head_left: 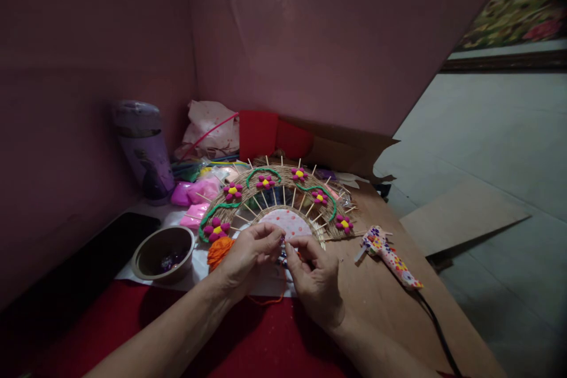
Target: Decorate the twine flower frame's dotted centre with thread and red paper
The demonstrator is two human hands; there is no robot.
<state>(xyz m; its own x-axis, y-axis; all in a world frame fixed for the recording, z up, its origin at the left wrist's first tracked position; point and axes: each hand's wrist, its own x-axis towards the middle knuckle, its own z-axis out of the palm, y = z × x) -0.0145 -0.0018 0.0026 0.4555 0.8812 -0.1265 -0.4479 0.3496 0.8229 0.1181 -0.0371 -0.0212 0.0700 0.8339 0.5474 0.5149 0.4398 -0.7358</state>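
My left hand (254,251) is closed in a pinch, with a tiny dark purple bead (282,238) at its fingertips. Facing it, my right hand (313,277) pinches at the end of an orange yarn strand (284,283), which dangles below the fingers; the exact grip is partly hidden. An orange yarn ball (218,252) lies beside my left hand. Just beyond both hands rests a half-round woven twine piece (283,174) with wooden sticks, magenta-and-yellow flowers, green curls and a dotted pale cloth centre (287,221).
A brown bowl (140,253) with shiny purple bits stands at left, near a dark flat object (110,242) and a purple tumbler (146,153). Pink packets (201,189) lie behind. A flower-patterned glue gun (392,257) with a black cord lies right, near the table's edge.
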